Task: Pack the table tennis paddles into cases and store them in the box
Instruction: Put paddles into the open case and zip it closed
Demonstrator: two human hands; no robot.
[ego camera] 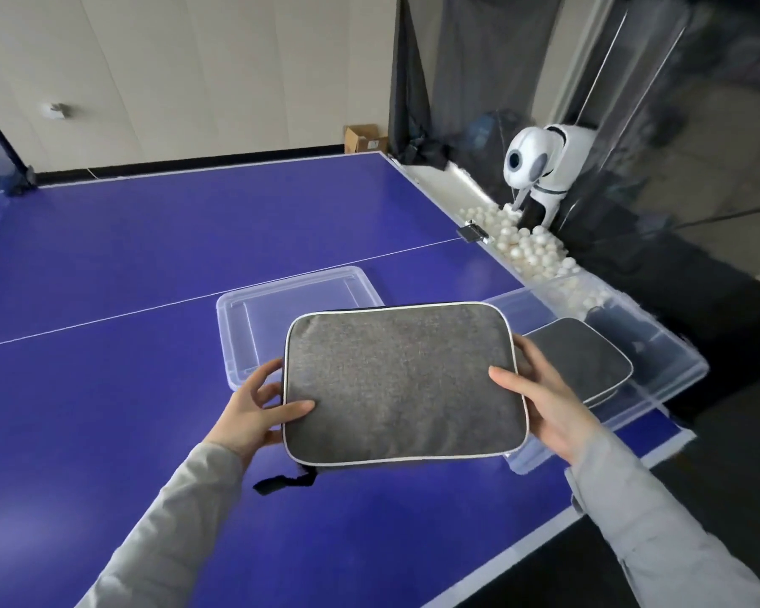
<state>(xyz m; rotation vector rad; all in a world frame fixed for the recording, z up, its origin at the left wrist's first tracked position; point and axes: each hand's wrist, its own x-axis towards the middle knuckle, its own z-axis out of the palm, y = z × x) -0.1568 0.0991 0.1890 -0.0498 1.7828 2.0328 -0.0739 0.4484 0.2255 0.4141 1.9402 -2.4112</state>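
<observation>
- Grey fabric paddle case [402, 383], white piping, black strap at its near corner — held flat above the blue table tennis table [106, 265]; no readable writing on it.
- Left hand [255, 410] grasps the case's left edge, thumb on top.
- Right hand [545, 405] grasps the right edge, thumb on top.
- Clear plastic box [672, 366] at the table's right edge — a second grey case [584, 357] lies inside.
- Clear lid [290, 300] flat on the table, just left of the box.
- Trough of white balls [527, 247] beside a white ball robot [540, 168].
</observation>
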